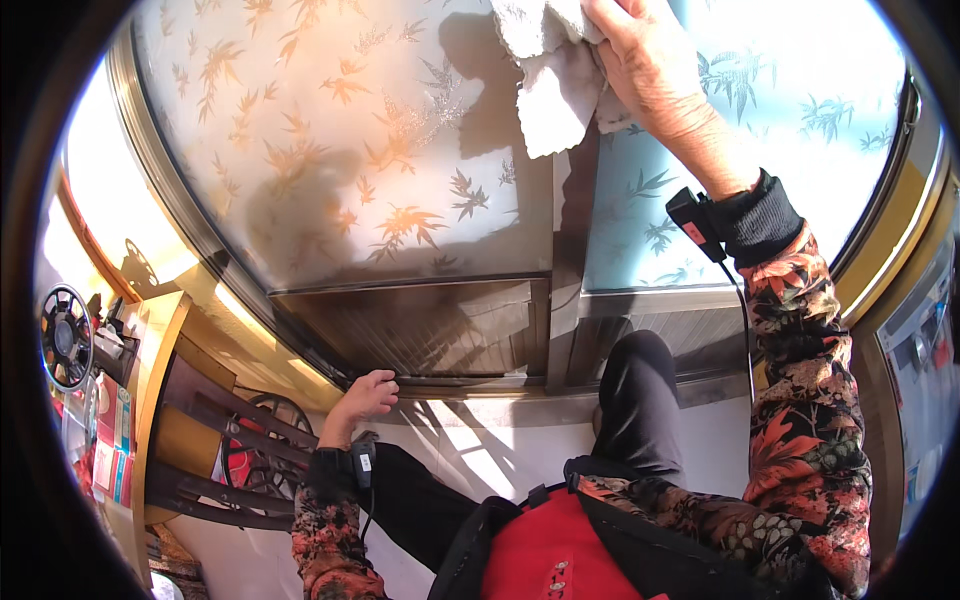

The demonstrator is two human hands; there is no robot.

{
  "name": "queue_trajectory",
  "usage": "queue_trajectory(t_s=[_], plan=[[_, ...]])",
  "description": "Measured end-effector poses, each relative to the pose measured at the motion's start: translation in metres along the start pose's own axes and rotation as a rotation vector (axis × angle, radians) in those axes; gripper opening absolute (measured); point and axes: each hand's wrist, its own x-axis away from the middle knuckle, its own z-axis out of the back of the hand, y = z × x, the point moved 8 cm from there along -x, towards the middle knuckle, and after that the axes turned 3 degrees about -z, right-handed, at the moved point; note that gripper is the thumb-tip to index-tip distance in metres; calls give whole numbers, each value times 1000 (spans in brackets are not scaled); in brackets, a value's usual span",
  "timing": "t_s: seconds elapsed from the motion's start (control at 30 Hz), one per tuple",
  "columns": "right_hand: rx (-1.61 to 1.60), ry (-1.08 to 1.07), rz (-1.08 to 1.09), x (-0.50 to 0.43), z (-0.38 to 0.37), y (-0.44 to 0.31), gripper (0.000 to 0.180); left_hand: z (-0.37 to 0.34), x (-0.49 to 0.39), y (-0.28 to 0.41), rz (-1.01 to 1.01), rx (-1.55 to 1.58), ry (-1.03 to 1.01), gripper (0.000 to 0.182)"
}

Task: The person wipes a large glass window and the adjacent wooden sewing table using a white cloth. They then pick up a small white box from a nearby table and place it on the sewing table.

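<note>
My right hand (649, 67) is raised at the top, its fingers closed on a white cloth (559, 97). The cloth lies against or just before the upper part of a sliding door, near where its two panes meet; contact with the surface cannot be told. The left pane of frosted glass (405, 180) bears a leaf pattern, as does the right pane (810, 150). Low at the left, my left hand (371, 396) holds nothing, its fingers loosely curled, above my knee and near the door's bottom rail (450, 386).
At the left stands a wooden table (166, 322) bearing boxes (114, 442) and a small fan (66, 337). A dark wooden chair (225, 420) is beside it, with a spoked wheel (281, 442) behind. A framed panel (922, 360) stands at the far right.
</note>
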Motion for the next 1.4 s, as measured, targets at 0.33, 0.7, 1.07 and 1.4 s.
queue_trajectory(t_s=[0.33, 0.7, 1.07, 1.4], plan=[[-191, -579, -113, 212, -23, -83, 26, -65, 12, 114, -322, 357, -111, 47], [-174, -688, 49, 134, -52, -106, 26, -77, -35, 67, -548, -234, 136, 42], [98, -47, 113, -88, -101, -70, 17, -65, -16, 70, -609, -458, 277, 43], [-224, -511, 538, 132, -171, -245, 26, -60, -14, 61, -523, -475, 291, 26]])
